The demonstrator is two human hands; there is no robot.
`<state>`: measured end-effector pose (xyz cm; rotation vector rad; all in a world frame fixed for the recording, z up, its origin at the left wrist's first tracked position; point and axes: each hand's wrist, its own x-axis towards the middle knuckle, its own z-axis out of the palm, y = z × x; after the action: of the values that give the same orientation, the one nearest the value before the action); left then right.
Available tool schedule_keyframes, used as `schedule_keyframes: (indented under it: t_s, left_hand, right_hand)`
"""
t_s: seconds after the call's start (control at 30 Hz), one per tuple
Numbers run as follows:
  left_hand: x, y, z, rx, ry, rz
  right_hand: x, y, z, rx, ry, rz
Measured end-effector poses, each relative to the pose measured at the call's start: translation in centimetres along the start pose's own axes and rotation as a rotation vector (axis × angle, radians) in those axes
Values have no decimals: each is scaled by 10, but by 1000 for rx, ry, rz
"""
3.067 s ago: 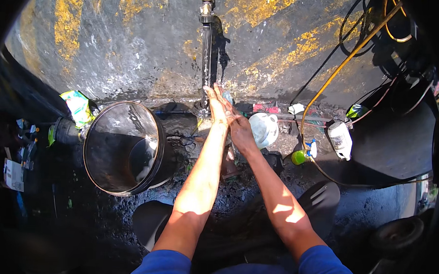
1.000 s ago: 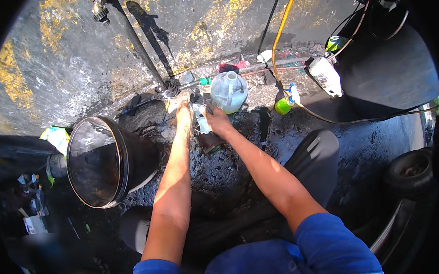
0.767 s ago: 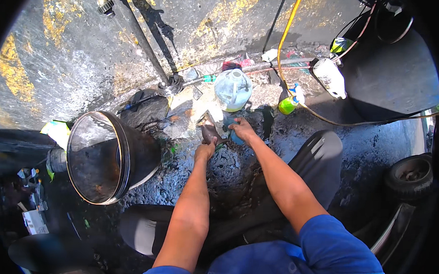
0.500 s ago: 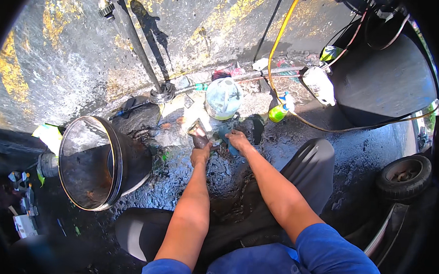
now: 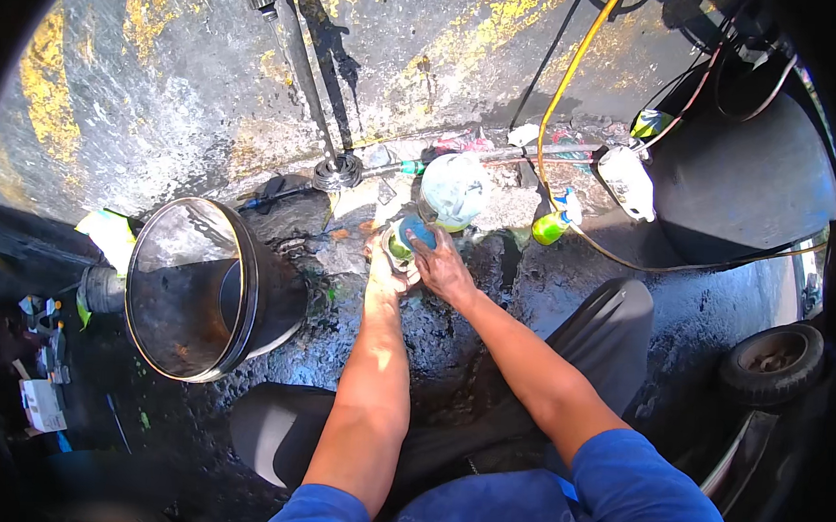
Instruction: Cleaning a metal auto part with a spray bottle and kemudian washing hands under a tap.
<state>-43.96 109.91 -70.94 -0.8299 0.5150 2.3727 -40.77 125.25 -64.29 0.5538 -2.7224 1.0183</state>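
Close together in the middle of the view, my two hands meet over the wet ground. My left hand point(image 5: 388, 274) is closed round a small roundish piece with a pale rim and a greenish inside point(image 5: 399, 249); its kind I cannot make out. The fingers of my right hand point(image 5: 445, 272) are closed on a blue pad point(image 5: 414, 230), like a sponge or folded cloth, pressed against that piece. Just beyond stands a whitish bucket point(image 5: 454, 190) with cloudy, pale contents. My hands partly hide the held piece.
A large black drum point(image 5: 216, 289) lies tilted at left. A bigger dark tub point(image 5: 739, 172) stands at far right. Beside a yellow hose point(image 5: 575, 77) is a green spray bottle point(image 5: 552, 228). A metal pole point(image 5: 306, 79) leans on the wall; a small wheel point(image 5: 772, 363) is at right.
My hands have come together, and the blue pad has moved left onto the piece in my left hand. That piece has been turned in my grip. The whole view has shifted slightly.
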Motion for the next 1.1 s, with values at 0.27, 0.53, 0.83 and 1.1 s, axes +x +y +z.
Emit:
schedule_keyframes:
  t_s: [0.27, 0.53, 0.83, 1.1]
  left_hand:
    - [6, -17, 4, 120, 192, 117]
    - [15, -20, 13, 107, 262, -6]
    - [25, -14, 5, 115, 186, -27]
    - [33, -19, 26, 42, 197, 15]
  right_hand:
    - [-1, 15, -2, -373, -432, -136]
    - [0, 20, -1, -449, -516, -262]
    - [11, 23, 20, -555, -537, -80]
    - [84, 23, 48, -108, -873, 343]
